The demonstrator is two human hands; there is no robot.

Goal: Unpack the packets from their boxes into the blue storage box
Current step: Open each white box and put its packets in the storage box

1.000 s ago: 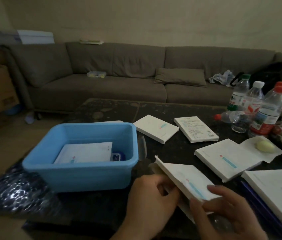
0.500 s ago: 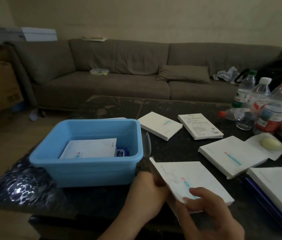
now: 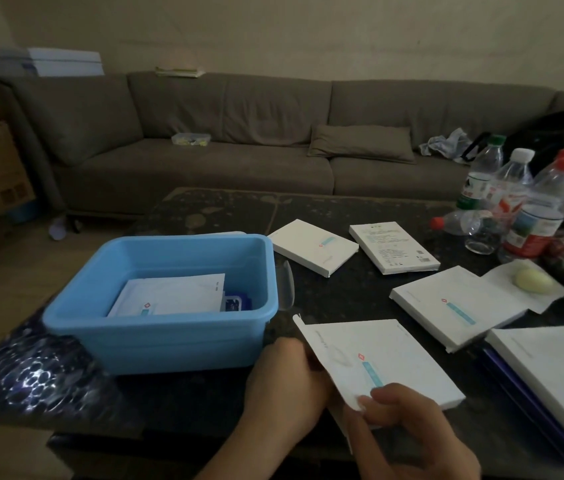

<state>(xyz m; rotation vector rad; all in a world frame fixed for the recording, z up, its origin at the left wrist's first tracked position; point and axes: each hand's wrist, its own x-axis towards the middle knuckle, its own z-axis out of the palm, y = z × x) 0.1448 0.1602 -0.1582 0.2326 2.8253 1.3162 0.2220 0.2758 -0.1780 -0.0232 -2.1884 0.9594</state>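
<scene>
The right hand [image 3: 412, 431] comes up from the lower right of the frame, fingers curled, thumb on top, pinching the near corner of a flat white box [image 3: 377, 362] that it holds tilted just above the counter [image 3: 225, 213]. The left hand [image 3: 287, 379] reaches in from the bottom centre with its back to the camera; its fingers disappear behind the box's left edge, where an end flap stands open, and appear to grip the box there.

Just left of the held box, in the middle left of the frame, sits the blue storage box [image 3: 169, 337], with a white packet [image 3: 169, 296] lying flat inside it and a small blue item beside it. Toward the centre and right, more white boxes lie flat on the counter: two [image 3: 311, 245] further back, one [image 3: 457, 303] nearer, and another at the right edge. Plastic bottles [image 3: 515, 199] stand in the upper right, in front of a grey sofa [image 3: 239, 133].
</scene>
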